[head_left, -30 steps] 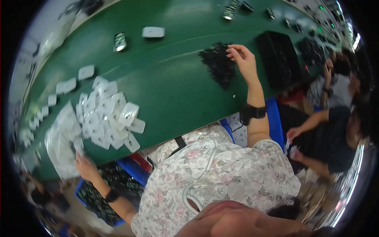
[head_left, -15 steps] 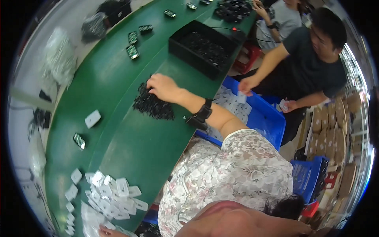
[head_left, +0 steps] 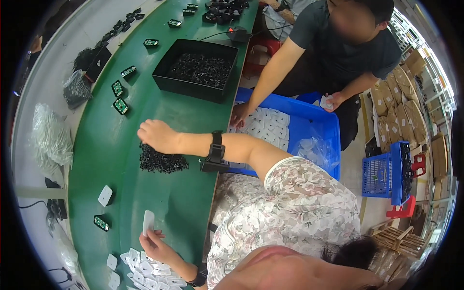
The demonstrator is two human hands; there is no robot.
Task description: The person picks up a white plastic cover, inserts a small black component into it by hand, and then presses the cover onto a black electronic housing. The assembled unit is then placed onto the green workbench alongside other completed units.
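1 rounded white plastic plate [head_left: 148,222] has been raised: secured, pinched by the left hand [head_left: 156,246]; the right hand [head_left: 158,136]'s closure cannot be told.

Assembly workshop, long green worktable [head_left: 133,191], circuit boards [head_left: 121,106]

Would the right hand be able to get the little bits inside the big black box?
Probably yes: the black box is near the right hand, and its open top leaves the little bits uncovered. Only the box's wall is in the way.

Right hand [head_left: 157,136] curls downward — left hand [head_left: 157,247] pinches.
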